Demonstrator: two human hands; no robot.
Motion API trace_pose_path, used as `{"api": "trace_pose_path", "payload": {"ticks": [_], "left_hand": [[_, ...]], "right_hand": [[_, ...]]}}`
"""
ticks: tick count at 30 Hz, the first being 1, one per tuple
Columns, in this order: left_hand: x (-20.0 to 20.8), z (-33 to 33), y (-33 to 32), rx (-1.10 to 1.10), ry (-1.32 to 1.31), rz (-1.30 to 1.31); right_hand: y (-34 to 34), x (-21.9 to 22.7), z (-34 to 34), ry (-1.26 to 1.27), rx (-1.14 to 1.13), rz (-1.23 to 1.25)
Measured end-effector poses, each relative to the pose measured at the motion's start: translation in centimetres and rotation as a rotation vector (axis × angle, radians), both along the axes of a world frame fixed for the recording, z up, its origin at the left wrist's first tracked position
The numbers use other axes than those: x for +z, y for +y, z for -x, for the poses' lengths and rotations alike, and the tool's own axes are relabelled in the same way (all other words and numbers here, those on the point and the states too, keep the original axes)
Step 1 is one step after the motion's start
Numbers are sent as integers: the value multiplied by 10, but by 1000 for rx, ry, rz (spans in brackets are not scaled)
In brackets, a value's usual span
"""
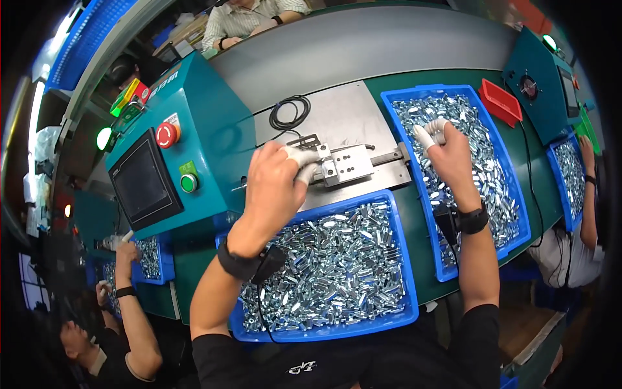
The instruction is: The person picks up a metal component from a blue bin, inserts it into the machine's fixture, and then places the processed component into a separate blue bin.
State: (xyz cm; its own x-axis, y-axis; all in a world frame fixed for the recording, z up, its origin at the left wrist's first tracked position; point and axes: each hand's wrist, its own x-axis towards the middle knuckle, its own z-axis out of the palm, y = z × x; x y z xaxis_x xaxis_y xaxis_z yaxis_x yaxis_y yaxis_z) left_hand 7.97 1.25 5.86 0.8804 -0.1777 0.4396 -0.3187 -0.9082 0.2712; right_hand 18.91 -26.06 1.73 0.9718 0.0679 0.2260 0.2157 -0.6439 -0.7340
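My left hand (pixel 275 178), white covers on its fingertips, is closed in a pinch at the left end of a silver metal clamping block (pixel 353 165). Whatever lies between those fingers is hidden. My right hand (pixel 451 155), also with white fingertip covers, hovers over the right blue bin (pixel 522 223), its thumb and fingers curled together. Any small part in that pinch is too small to make out. Shiny metal hex pieces (pixel 499 194) fill this bin. More of them fill the near blue bin (pixel 408 285), below my left hand.
Left of the block stands a teal machine (pixel 217 129) with a dark screen (pixel 146 181), red stop button and green button. A coiled black cable (pixel 289 113) lies on the metal plate. A red tray (pixel 501 102) sits beyond the right bin. Other people work at left, right and across.
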Motion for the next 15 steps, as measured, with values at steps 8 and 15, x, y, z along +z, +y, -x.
{"api": "trace_pose_path", "payload": {"ticks": [8,15], "left_hand": [[-19,-31,3,-74,-45,-174],[-21,-26,1,-75,-129,-201]], "right_hand": [[10,0,15,-45,172,-227],[10,-13,16,-148,203,-272]]}}
